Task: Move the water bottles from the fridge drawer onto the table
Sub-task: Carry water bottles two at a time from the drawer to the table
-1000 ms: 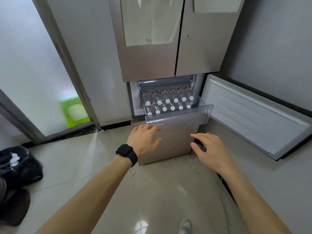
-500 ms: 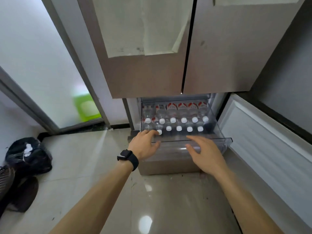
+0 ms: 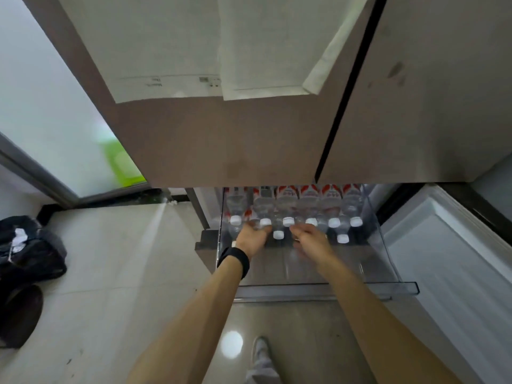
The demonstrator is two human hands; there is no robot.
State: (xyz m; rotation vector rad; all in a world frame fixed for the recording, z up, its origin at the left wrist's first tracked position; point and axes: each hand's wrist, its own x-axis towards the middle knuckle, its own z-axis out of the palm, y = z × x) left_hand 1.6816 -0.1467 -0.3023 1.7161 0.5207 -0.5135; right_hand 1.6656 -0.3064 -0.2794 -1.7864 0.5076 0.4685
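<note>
- My left hand [image 3: 253, 239] and right hand [image 3: 311, 242] are both inside the clear fridge drawer [image 3: 383, 245], at the front row of water bottles [image 3: 307, 206].
- The bottles stand upright and tightly packed in rows, white caps up. None has left the drawer, and the bench is not in view.
- My left fingers [image 3: 260, 230] sit against a cap and my right fingers [image 3: 300, 231] lie just beside the next ones. Blur hides them, so I cannot tell whether either hand is grasping a bottle or hanging released.
- Risk: a grasp on a cap alone could slip, since these bottles are probably cold and may be damp. I judge the neck or body a safer hold.
- Risk: lifting one from such a tight pack could tip its neighbours, which would then roll around the drawer.
- Risk: the upper fridge doors [image 3: 235, 139] overhang the back rows, so a bottle pulled straight up could knock their lower edge.
- Risk: the open lower door [image 3: 457, 259] stands close on my right, and my foot [image 3: 259, 347] is just before the drawer front; turning away loaded could catch either.
</note>
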